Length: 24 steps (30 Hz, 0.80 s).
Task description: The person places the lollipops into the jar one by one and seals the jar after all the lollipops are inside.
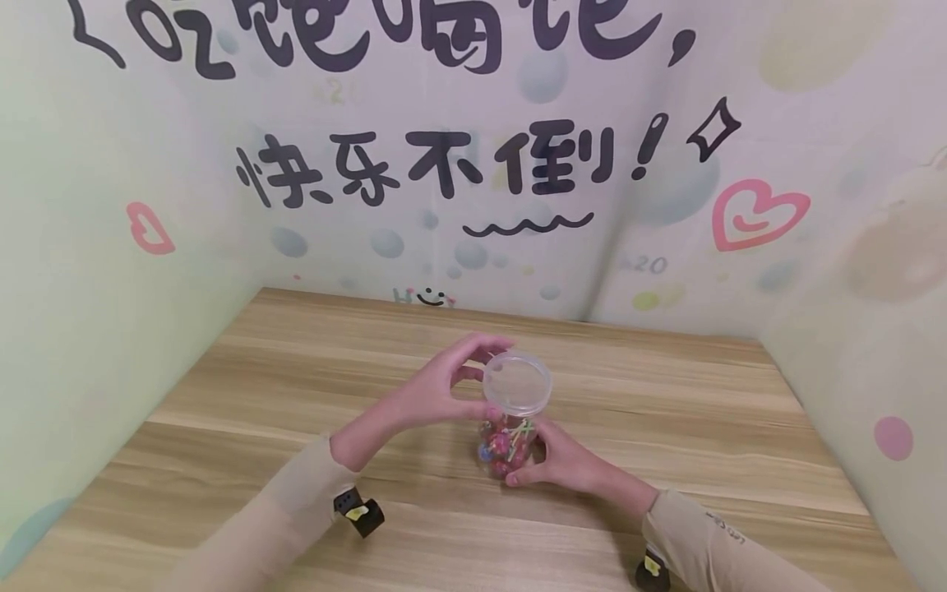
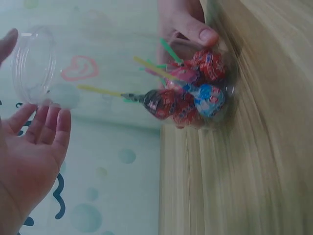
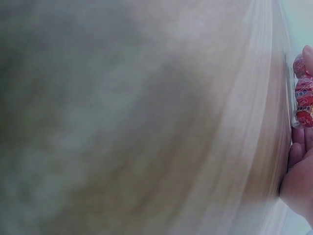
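A clear plastic jar (image 2: 230,81) stands upright on the table, holding several lollipops (image 1: 500,444) in red, pink, blue and dark wrappers with green and yellow sticks. At its top is a clear round lid (image 1: 518,383). My left hand (image 1: 436,390) holds the lid by its rim, thumb on the near side and fingers on the far side. Low on the jar, my right hand (image 1: 562,462) grips the body from the right, its thumb at the front. In the right wrist view, only part of the right hand (image 3: 301,181) and some red-wrapped lollipops (image 3: 304,100) show.
The wood-grain table (image 1: 311,370) runs back to a printed wall (image 1: 355,263) with dark lettering. Pale side walls border the table at left and right. A black wrist device (image 1: 359,511) sits below the left sleeve, another (image 1: 653,571) below the right.
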Motion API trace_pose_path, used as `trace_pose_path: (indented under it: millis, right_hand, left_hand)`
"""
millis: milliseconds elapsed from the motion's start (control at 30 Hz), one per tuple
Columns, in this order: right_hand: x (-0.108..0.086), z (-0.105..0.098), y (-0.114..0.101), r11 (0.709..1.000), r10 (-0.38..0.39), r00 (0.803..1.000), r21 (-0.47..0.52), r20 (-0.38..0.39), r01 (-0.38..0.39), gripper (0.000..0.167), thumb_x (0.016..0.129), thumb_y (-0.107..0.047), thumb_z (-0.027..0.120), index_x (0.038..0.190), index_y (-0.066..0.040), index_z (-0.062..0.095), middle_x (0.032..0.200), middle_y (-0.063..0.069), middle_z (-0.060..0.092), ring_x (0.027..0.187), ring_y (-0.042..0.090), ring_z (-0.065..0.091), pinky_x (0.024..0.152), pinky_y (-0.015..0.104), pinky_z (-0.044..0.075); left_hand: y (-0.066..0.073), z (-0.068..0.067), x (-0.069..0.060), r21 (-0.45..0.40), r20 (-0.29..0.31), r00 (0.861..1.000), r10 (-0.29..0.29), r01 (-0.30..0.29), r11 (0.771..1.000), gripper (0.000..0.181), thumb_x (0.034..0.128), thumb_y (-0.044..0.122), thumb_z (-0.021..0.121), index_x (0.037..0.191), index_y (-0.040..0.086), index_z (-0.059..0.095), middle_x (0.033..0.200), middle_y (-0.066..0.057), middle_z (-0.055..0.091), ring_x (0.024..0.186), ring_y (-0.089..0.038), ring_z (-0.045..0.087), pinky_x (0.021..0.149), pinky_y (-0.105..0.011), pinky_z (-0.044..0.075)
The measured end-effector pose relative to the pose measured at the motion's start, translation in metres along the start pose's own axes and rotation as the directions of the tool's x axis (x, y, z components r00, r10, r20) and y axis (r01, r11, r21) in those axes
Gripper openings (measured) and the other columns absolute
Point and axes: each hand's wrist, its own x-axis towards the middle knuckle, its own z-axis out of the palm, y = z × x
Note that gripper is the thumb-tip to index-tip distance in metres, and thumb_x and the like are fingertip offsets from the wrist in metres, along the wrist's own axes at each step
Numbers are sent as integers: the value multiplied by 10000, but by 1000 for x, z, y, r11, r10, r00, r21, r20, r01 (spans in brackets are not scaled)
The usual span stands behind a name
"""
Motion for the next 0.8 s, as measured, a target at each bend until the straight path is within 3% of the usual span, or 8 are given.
trace_pose_path:
  millis: [133,333,467,667,800]
  right_hand:
    - [0,1,-1,1000,1,1000,13,4,-1,880,755,-257,864,1465,-344,351,1509,-31,414,1435,247,346,1198,596,180]
    - [-1,1,-1,1000,7,1000,7,5,-7,889,756,-261,862,1475,-343,346,1513,-28,415,1441,260,342,1201,620,167]
    - [-1,1,-1,1000,24,1000,-12,-2,-24,931,755,-276,863,1500,-347,309,1537,-7,389,1447,276,335,1199,632,172]
    - [-1,1,0,1000,14,1000,-27,-11,-15,903,756,-270,862,1493,-282,340,1521,31,417,1428,298,363,1188,632,201]
    - [-1,1,0,999,16,1000,-30,-16,-16,898,757,-269,861,1492,-272,344,1527,38,410,1434,303,355,1186,637,204]
  left_hand:
    - [0,5,-2,-27,-61,998,-32,30,999,746,749,161,864,1375,69,467,1333,-141,553,1212,-320,535,1029,-368,516]
    - [-1,8,-2,-21,-93,995,-23,21,1000,693,738,137,864,1325,69,502,1281,-112,576,1161,-246,560,1012,-400,527]
    - [-3,4,0,9,-53,999,7,-6,1000,684,768,137,839,1360,70,503,1304,-117,571,1173,-265,560,999,-363,536]
    - [-6,0,0,-14,21,998,52,-51,999,677,824,97,761,1428,37,461,1366,-179,511,1196,-250,522,1012,-526,508]
    - [-7,-1,-1,-10,45,997,60,-60,998,677,861,121,719,1462,27,423,1409,-143,479,1230,-249,498,1023,-503,508]
